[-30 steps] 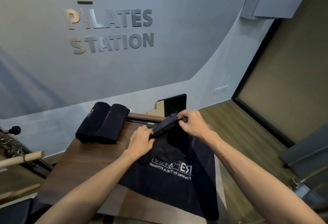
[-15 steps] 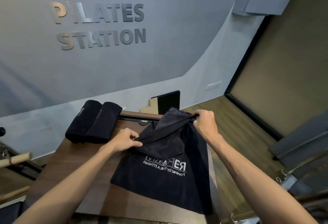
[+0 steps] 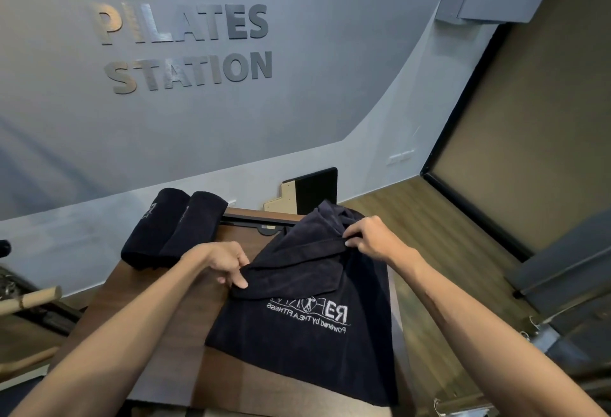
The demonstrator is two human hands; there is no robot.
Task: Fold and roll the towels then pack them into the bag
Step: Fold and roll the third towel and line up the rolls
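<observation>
Both hands (image 3: pixel 375 239) gripping dark towel (image 3: pixel 307 324)

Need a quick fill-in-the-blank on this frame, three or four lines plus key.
1. Both hands, left hand and right hand, grip the hem of one dark ____.
2. The two rolled towels lie at the wooden table's far ____ corner.
3. The wall lettering reads PILATES ____.
4. The towel's white logo appears ____, mirrored.

Missing: towel; left; STATION; upside down
</observation>
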